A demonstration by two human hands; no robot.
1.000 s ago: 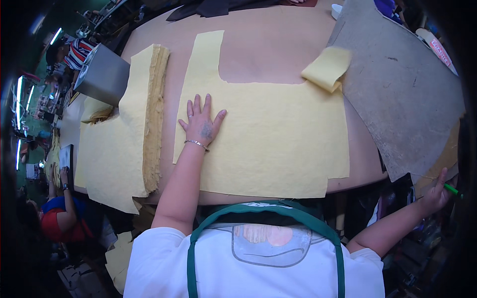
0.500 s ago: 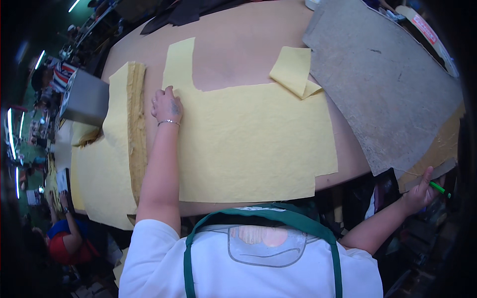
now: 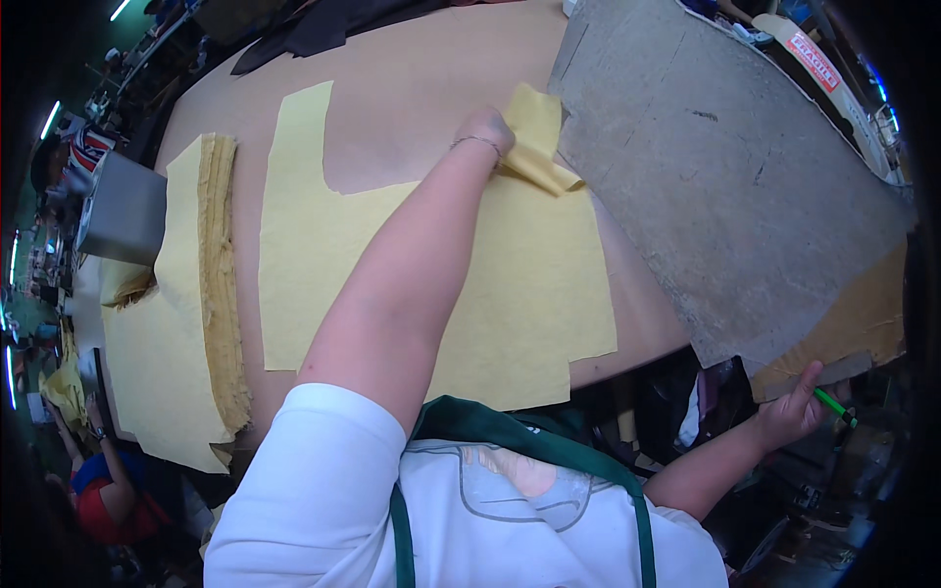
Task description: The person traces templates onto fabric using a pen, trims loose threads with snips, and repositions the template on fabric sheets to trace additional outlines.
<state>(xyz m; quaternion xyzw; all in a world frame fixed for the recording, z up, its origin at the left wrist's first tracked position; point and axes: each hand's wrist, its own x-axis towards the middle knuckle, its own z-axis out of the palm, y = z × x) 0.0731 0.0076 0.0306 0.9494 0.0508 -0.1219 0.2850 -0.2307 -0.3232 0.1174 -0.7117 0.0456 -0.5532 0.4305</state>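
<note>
A pale yellow fabric sheet (image 3: pixel 529 284) lies spread over the table, with a long strip reaching away at its far left. My left hand (image 3: pixel 485 129) is stretched across it to the far right, closed at the edge of its creased, folded-over flap (image 3: pixel 535 122); the fingertips are partly hidden. At the lower right my right hand (image 3: pixel 792 410) is closed at the near corner of a brown cardboard piece (image 3: pixel 841 323), thumb up. A bright green pen (image 3: pixel 833 406) sticks out beyond its fingers.
A large grey board (image 3: pixel 716 176) covers the table's right side. To the left stand a thick stack of yellow fabric (image 3: pixel 218 284) and a grey metal block (image 3: pixel 125 208). Dark cloth (image 3: pixel 304 34) lies at the far edge. A person in red (image 3: pixel 106 495) works at lower left.
My left hand has moved right, from the sheet's left edge to the folded flap, which is now more bunched. My right hand keeps its hold. The whole view has shifted slightly.
</note>
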